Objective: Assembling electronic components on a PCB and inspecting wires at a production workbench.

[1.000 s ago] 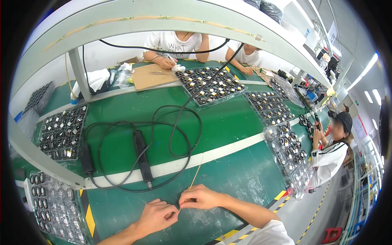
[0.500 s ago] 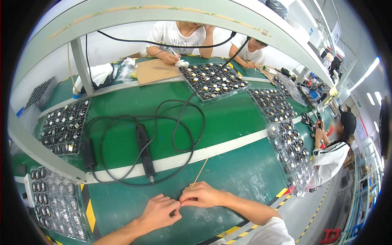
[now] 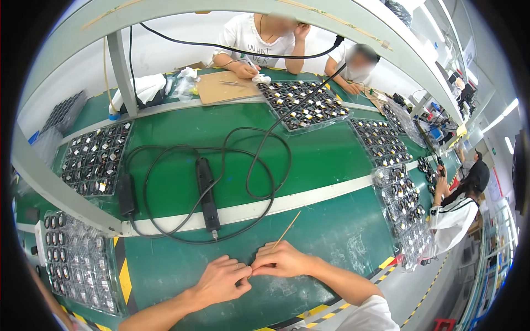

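Above the near edge of the green bench [image 3: 337,231], my two hands meet fingertip to fingertip. A thin wooden stick [image 3: 287,229] rises at a slant from my right hand [image 3: 284,261], whose fingers are closed round its lower part. My left hand [image 3: 222,281] is closed in a pinch against the right fingertips. Whatever sits between the fingertips is too small and covered to make out. Just beyond the hands lies a slim black handheld device [image 3: 207,196] with a metal tip and a looping black cable [image 3: 270,165].
Clear plastic trays of small black coiled parts stand at left [image 3: 94,160], near left [image 3: 77,265], far middle [image 3: 303,105] and right [image 3: 400,204]. A grey metal frame [image 3: 61,187] spans overhead and left. Two people sit opposite; another person [image 3: 458,215] stands at right.
My view has shifted a little, so the bench appears further right. Both hands stay together in nearly the same pose, and the stick remains in my right hand.
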A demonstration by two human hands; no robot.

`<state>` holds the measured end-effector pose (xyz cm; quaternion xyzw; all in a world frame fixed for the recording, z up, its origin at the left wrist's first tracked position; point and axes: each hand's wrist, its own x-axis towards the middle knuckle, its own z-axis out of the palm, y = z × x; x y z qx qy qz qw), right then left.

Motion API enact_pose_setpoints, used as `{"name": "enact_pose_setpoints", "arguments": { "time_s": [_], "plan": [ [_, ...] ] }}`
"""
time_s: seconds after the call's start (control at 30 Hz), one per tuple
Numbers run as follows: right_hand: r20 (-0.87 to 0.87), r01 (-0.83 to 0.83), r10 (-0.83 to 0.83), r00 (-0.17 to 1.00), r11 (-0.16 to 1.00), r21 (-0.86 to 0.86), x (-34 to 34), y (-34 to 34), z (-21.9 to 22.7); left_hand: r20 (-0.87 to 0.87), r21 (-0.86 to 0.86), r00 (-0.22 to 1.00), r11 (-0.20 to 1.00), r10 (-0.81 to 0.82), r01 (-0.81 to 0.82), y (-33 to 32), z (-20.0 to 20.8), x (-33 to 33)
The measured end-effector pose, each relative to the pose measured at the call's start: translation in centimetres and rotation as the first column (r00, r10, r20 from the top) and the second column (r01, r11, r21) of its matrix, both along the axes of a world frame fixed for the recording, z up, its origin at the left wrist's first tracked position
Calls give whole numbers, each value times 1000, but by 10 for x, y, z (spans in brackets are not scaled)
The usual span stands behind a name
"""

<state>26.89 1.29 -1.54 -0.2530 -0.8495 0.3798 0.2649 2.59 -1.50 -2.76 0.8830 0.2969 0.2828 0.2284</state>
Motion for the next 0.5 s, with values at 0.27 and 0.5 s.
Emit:
{"name": "enact_pose_setpoints", "arguments": {
  "time_s": [0.27,0.5],
  "plan": [
    [-76,156,-172,982,970,-187,4,4,-2,198,-429,944,889,265,-160,4,3,1],
    [-72,182,-208,975,946,-270,4,8,-7,183,-464,954,876,236,-128,8,4,0]
  ]
}}
